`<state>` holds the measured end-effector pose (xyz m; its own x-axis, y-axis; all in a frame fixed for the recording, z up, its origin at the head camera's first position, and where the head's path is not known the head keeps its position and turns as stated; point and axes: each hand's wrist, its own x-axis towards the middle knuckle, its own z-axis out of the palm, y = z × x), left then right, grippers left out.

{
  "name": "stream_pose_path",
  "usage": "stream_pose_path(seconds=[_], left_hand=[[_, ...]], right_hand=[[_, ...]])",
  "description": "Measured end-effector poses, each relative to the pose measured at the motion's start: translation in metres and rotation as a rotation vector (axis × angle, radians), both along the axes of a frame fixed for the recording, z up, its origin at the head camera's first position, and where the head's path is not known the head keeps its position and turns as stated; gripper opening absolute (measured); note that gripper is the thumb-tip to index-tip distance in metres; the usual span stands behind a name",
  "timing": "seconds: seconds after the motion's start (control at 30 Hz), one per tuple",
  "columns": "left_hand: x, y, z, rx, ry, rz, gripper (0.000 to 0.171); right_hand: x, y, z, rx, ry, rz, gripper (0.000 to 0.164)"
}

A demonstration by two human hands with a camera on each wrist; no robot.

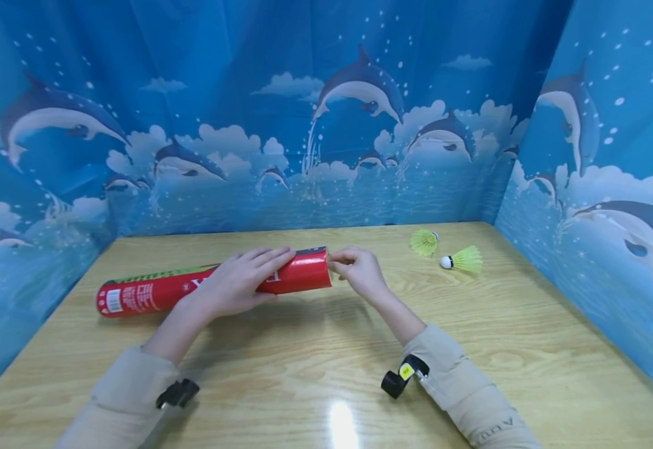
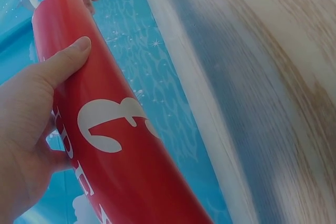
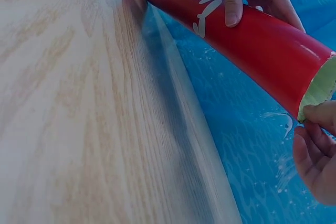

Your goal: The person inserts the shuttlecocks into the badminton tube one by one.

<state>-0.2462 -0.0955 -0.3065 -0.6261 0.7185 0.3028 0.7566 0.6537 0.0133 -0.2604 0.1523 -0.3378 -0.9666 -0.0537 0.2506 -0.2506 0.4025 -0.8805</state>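
Note:
A red shuttlecock tube (image 1: 158, 293) with white lettering lies slanted across the view, its right end raised off the table. My left hand (image 1: 242, 284) grips it from above near the right end, thumb on one side and fingers on the other. At the tube's open mouth, my right hand (image 1: 360, 271) pinches with thumb and fingers. In the right wrist view, a yellow-green shuttlecock (image 3: 317, 87) fills the mouth, its skirt edge at my right thumb; the rest is hidden inside the tube.
Two yellow-green shuttlecocks with white heads lie at the back right: one (image 1: 424, 242) farther back, the other (image 1: 465, 259) on its side. A wooden table (image 1: 304, 374) bears everything. Blue dolphin-print curtains (image 1: 236, 112) stand behind and at both sides.

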Motion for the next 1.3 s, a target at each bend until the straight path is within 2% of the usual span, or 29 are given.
stream_pose_path(seconds=[0.37, 0.63, 0.97, 1.3], left_hand=[[-0.001, -0.003, 0.000, -0.013, -0.004, 0.003, 0.098], [0.001, -0.003, 0.002, -0.010, -0.009, 0.001, 0.099], [0.000, -0.004, 0.002, 0.007, -0.005, -0.019, 0.098], [-0.001, -0.004, 0.002, -0.004, -0.001, -0.016, 0.097]], right_hand=[[0.000, 0.021, 0.006, -0.018, -0.034, 0.023, 0.022], [0.000, 0.053, 0.006, -0.002, -0.076, 0.037, 0.028], [0.005, 0.112, 0.006, 0.041, -0.111, -0.046, 0.035], [0.014, 0.164, 0.015, 0.035, -0.078, -0.132, 0.043]])
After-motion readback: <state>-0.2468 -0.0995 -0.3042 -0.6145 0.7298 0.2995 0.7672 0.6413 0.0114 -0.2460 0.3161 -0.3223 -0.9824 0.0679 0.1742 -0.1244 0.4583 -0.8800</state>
